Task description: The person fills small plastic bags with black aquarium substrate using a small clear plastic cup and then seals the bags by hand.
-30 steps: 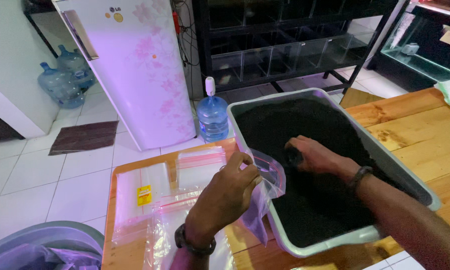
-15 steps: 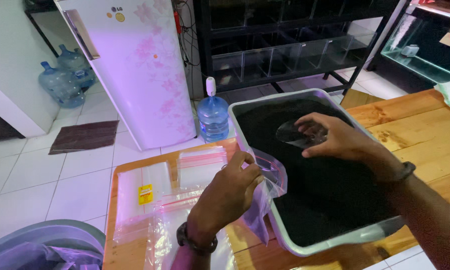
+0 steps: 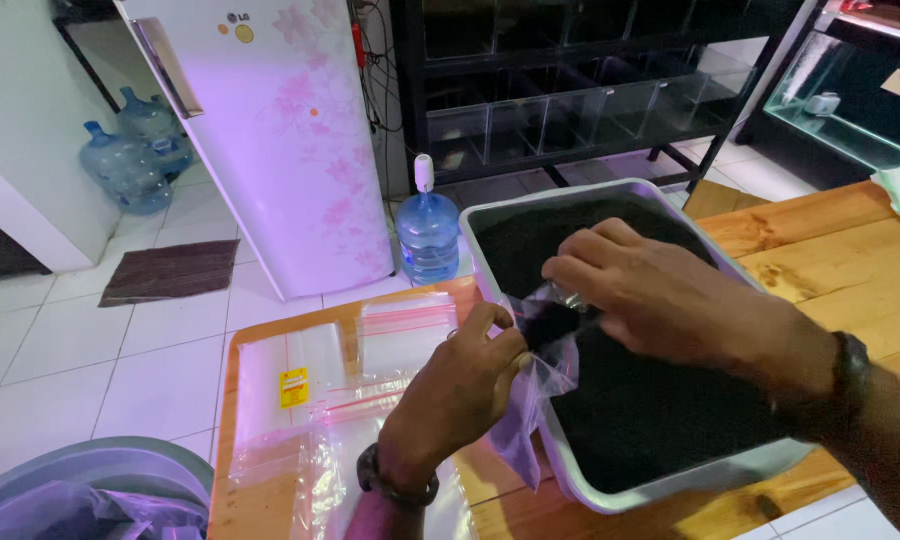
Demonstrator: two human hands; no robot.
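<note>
A small clear plastic bag (image 3: 535, 385) hangs crumpled from the left hand (image 3: 460, 395), its mouth pinched open just under the right hand (image 3: 660, 300). Dark soil (image 3: 650, 410) fills the grey tub (image 3: 580, 480) beneath that hand, and a dark clump sits in the bag's mouth.

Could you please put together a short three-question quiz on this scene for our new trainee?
1. True or false: the left hand holds the clear plastic bag at the rim of the grey tray.
2. What fills the grey tray?
A. Clear water
B. Dark, soil-like material
C. White rice
3. Fill in the word: the right hand is over the tray, at the bag's ____.

Key:
1. True. The left hand pinches the bag's edge beside the tray rim.
2. B.
3. Mouth. The right hand's fingers are at the open top, where some dark material shows.
</note>
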